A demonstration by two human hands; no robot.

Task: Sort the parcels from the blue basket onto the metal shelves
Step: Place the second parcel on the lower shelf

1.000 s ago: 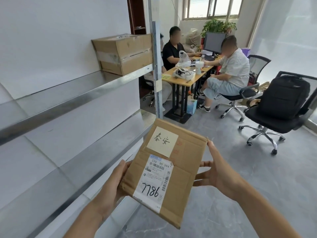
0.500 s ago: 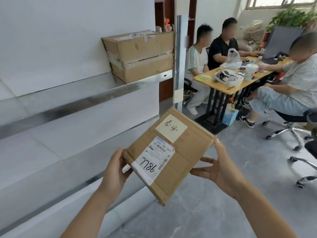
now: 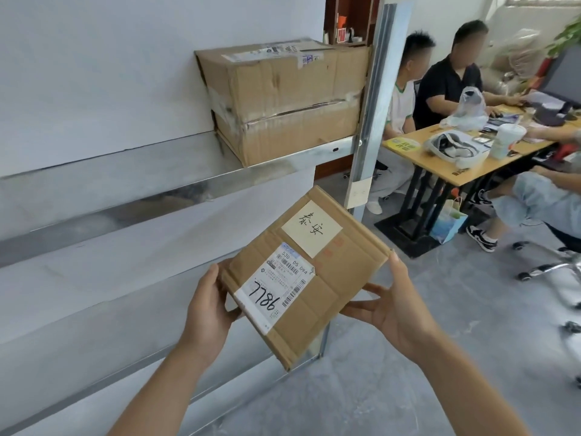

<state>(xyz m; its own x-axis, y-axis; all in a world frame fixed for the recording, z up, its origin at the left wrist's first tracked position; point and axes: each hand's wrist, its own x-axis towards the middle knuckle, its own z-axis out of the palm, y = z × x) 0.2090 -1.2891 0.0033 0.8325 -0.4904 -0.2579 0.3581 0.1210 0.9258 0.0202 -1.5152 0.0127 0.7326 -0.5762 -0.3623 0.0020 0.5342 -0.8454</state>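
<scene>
I hold a flat cardboard parcel (image 3: 333, 278) in both hands in front of the metal shelves (image 3: 157, 196). It carries a yellow handwritten note and a white shipping label marked 7786. My left hand (image 3: 209, 305) grips its left edge, and my right hand (image 3: 393, 305) supports its right corner from below. The parcel is tilted, above the floor and beside the lower shelf. A larger taped cardboard box (image 3: 283, 99) sits on the upper shelf against the upright post (image 3: 367, 121). The blue basket is out of view.
Beyond the post, people sit at a wooden desk (image 3: 465, 155) crowded with bags, a cup and a monitor. A paper bag (image 3: 448, 221) stands under it. An office chair base (image 3: 547, 269) is at the right. Grey floor (image 3: 408, 388) lies below my hands.
My view has swung left and nearer to the shelves. The parcel stays held in both hands and has shifted slightly toward the shelf post.
</scene>
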